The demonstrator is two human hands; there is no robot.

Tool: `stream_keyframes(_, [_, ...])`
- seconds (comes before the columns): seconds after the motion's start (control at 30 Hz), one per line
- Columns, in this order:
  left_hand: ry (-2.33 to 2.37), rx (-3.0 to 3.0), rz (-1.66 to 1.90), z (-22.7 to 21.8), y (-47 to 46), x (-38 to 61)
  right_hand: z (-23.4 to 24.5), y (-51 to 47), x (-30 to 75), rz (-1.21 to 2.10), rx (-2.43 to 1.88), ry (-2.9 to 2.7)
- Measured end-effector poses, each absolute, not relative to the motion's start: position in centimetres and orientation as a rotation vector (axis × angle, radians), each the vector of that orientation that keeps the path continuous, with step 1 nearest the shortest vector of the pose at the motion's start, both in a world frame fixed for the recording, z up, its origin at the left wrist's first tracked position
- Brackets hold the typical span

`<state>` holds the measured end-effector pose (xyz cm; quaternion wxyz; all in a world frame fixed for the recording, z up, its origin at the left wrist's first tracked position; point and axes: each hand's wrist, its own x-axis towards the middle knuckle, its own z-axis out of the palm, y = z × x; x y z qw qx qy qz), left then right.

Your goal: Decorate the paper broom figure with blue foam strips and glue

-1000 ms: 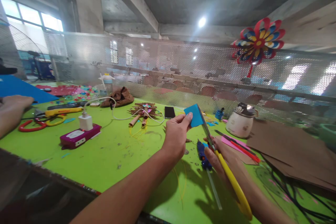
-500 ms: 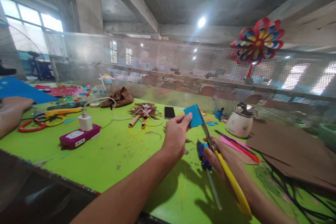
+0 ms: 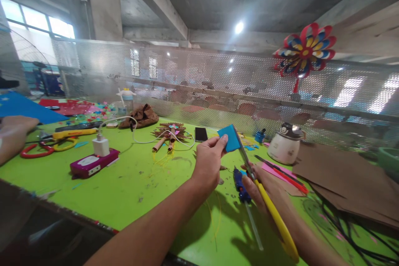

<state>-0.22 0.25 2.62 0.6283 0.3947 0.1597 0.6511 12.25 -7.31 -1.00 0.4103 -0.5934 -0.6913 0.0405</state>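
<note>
1. Left hand (image 3: 209,160): blue paper (image 3: 230,140) pinched between thumb and fingers, held up above the green table (image 3: 124,203).
2. Right hand (image 3: 264,185): gripping yellow-handled scissors (image 3: 273,212), blades angled upward at the paper's right edge; whether they bite into it is hard to tell from this angle.
3. Blue glue gun (image 3: 240,186) lies on the table just beside the right hand, translucent stick protruding from its rear.
4. Farther right: pink paper (image 3: 270,169), brown sheets (image 3: 343,170).
5. Beyond the left hand: dark phone (image 3: 201,134), lying flat.
</note>
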Motion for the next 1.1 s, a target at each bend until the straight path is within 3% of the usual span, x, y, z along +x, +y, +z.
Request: stream_keyframes(1.1, [0.348,0.895,1.500,2.38,0.63,-0.26,-0.95,-7.24,11.93,0.074,-1.483,-1.664])
